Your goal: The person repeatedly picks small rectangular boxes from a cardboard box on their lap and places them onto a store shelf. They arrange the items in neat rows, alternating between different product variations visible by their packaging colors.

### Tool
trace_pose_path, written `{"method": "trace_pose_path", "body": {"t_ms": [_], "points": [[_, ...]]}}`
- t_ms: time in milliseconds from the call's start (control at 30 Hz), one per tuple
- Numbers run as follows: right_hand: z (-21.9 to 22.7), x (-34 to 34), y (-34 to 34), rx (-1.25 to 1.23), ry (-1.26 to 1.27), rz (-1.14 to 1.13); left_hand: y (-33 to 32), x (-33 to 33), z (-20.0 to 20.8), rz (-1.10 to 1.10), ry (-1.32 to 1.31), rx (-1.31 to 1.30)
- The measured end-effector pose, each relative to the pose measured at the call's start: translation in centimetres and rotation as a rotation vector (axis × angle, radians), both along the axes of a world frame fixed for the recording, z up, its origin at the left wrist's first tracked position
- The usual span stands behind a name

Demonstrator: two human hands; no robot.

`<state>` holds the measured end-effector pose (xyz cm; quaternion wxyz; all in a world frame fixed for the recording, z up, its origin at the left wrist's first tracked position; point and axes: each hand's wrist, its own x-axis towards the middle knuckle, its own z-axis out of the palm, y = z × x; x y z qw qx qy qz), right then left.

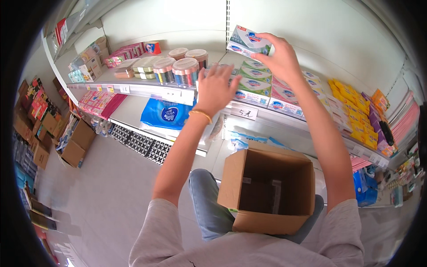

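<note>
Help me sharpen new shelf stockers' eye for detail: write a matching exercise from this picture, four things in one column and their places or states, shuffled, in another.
Column one
1. Right hand
2. Left hand
3. Cardboard box
4. Blue package

Column two
A. Lying on the lower shelf
B. Flaps spread, open at the top
C. Gripping a green-and-white carton
D. Spread wide, close to the lidded jars

Right pairs: 1-C, 2-D, 3-B, 4-A
</note>
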<state>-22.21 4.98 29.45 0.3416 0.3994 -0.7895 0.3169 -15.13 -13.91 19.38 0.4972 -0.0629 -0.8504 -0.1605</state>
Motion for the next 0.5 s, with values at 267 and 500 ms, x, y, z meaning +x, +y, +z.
{"method": "trace_pose_path", "body": {"t_ms": [267, 500], "points": [[-1.7, -10.2, -5.6, 0.147, -0.354, 0.071, 0.6, 0.9, 0.7, 0.057, -0.182, -0.102], [-3.8, -11.8, -7.3, 0.315, -0.528, 0.179, 0.3, 1.0, 0.6, 0.06, -0.206, -0.1]]}}
